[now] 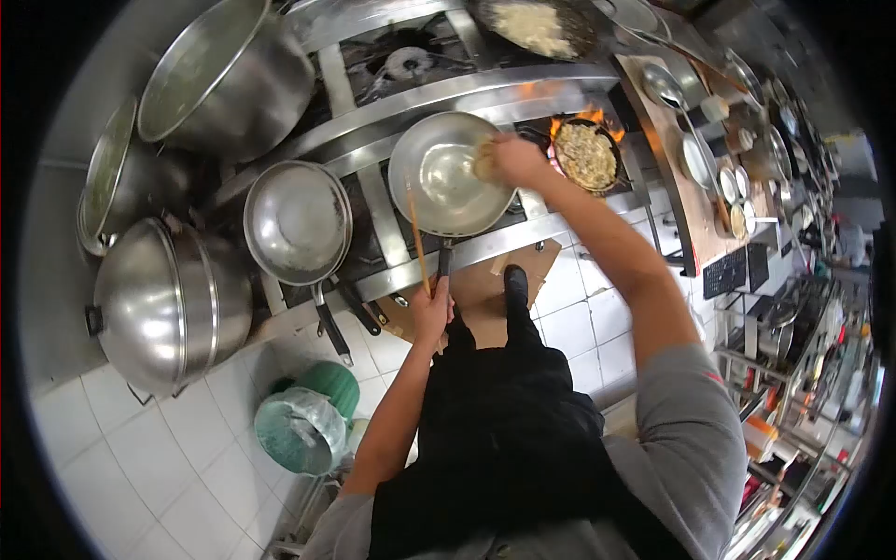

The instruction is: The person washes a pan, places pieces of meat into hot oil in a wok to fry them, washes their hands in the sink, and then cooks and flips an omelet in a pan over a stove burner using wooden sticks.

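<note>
A shiny steel wok [446, 173] sits on the stove in front of me, with a clear-looking shine in its bottom. My left hand [432, 315] is closed around its handle [445, 257] and also grips a long thin wooden stick [416, 233], whose tip reaches over the wok. At the wok's right rim, my right hand [519, 161] is closed on a tan, motion-blurred clump [486, 162] that I cannot identify. Just to the right, a small pan of chopped food [586, 157] stands on a burner with flames [591, 116] rising behind it.
Nested frying pans [298, 222] lie left of the wok, their handles jutting forward. Farther left are a domed steel pot [161, 303] and a deep pot [229, 89]. A pan of pale food [532, 30] is at the back. A green bin [303, 425] stands on the floor.
</note>
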`<state>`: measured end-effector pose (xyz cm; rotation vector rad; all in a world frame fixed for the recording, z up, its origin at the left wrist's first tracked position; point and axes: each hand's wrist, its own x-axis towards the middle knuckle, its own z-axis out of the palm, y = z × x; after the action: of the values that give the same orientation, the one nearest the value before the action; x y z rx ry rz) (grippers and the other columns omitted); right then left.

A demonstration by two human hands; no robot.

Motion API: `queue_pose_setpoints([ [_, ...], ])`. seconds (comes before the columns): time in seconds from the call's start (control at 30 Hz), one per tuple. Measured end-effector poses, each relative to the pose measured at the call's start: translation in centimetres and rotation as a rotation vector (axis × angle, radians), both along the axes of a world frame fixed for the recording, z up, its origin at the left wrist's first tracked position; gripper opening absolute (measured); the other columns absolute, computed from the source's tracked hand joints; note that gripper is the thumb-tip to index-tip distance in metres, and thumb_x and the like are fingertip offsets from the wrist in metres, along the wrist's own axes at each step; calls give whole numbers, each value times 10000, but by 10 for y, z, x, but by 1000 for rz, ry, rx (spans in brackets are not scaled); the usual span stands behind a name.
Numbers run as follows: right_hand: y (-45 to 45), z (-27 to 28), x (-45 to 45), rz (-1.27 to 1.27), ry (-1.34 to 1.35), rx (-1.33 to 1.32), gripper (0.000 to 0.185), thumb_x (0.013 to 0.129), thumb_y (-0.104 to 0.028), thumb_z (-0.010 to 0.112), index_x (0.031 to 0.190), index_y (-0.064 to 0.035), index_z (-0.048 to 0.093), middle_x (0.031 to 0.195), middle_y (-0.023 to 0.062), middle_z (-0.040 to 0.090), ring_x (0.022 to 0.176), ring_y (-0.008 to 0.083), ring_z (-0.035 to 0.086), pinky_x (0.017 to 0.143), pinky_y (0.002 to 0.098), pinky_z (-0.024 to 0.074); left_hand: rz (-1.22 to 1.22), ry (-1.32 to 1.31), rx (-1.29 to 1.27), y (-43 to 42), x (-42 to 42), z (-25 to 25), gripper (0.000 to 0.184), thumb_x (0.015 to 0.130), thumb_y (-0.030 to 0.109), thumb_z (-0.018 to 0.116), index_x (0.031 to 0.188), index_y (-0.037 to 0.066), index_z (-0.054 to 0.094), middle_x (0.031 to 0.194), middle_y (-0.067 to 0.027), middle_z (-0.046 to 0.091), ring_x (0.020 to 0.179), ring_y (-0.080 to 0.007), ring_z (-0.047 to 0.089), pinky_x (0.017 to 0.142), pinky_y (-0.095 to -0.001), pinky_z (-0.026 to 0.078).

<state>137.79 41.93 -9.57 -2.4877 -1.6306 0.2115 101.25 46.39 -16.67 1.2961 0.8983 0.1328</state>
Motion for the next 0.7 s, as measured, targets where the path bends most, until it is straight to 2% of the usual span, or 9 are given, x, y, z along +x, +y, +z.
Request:
queue_pose_setpoints([
  [0.03, 10, -30, -17, -113, -126, 13, 245, 871, -179, 607, 1042, -44, 719, 1080, 210, 697, 939, 316, 704, 811, 477, 563, 71, 59, -9, 0, -1, 0, 300, 1030, 362, 588, 1040, 67, 642, 625, -16, 578, 418, -101, 504, 370, -257, 397],
  [0.07, 31, -137, -16, -206, -276, -113, 247, 925, -161, 556, 1055, -32, 723, 1056, 205, 708, 927, 296, 714, 795, 460, 568, 122, 112, -31, -5, 3, 0, 288, 1021, 367, 604, 1018, 81, 639, 627, -12, 581, 418, -102, 505, 369, -257, 397],
  [0.17, 31, -105, -101, -153, 370, -218, 256, 796, -253, 659, 864, -31, 766, 934, 184, 747, 841, 348, 712, 755, 495, 545, 155, 65, -198, 4, 0, -13, 268, 988, 399, 655, 951, 143, 585, 609, -13, 581, 401, -92, 481, 348, -242, 373],
  [0.2, 33, -89, -103, 193, 364, -157, 300, 799, -270, 636, 950, -50, 774, 954, 181, 745, 854, 373, 708, 757, 483, 542, 150, 65, -206, 9, -7, -34, 256, 1012, 378, 616, 926, 138, 588, 610, -19, 578, 409, -96, 492, 346, -234, 359],
  [0.27, -6, -2, -118, -123, 963, -91, 345, 806, -231, 639, 1077, -38, 730, 994, 121, 734, 873, 283, 669, 780, 424, 541, 40, 89, -52, 15, -6, -19, 307, 1035, 385, 559, 901, 110, 584, 620, -45, 592, 406, -116, 501, 350, -260, 367],
  [0.37, -95, 41, -142, -345, 1620, 161, 413, 813, -189, 631, 1193, -36, 686, 1092, 61, 698, 978, 211, 626, 862, 360, 517, 82, 60, -75, 38, -13, -47, 420, 1041, 437, 527, 838, 71, 562, 586, -58, 579, 398, -142, 504, 355, -280, 378],
  [0.43, -169, 32, -146, -267, 1514, 275, 472, 825, -161, 627, 1284, -53, 652, 1178, 42, 662, 1070, 178, 592, 946, 323, 478, 73, 62, -76, 33, -7, -51, 492, 1044, 472, 504, 785, 55, 548, 561, -62, 564, 396, -155, 503, 360, -287, 384],
  [0.5, -251, 73, -157, -539, 1467, 347, 490, 836, -159, 633, 1313, -46, 633, 1213, 56, 651, 1119, 167, 567, 982, 311, 453, 20, 141, -18, 35, -3, -31, 557, 1048, 501, 475, 731, 48, 534, 537, -64, 545, 398, -166, 501, 366, -292, 387],
  [0.7, -440, 139, -107, -899, 1024, 557, 422, 857, -168, 641, 1259, -53, 581, 1095, 71, 647, 996, 162, 604, 863, 306, 508, -16, 116, 102, 33, -1, -19, 524, 1063, 491, 441, 819, 39, 545, 628, -95, 614, 488, -191, 609, 412, -301, 458],
])
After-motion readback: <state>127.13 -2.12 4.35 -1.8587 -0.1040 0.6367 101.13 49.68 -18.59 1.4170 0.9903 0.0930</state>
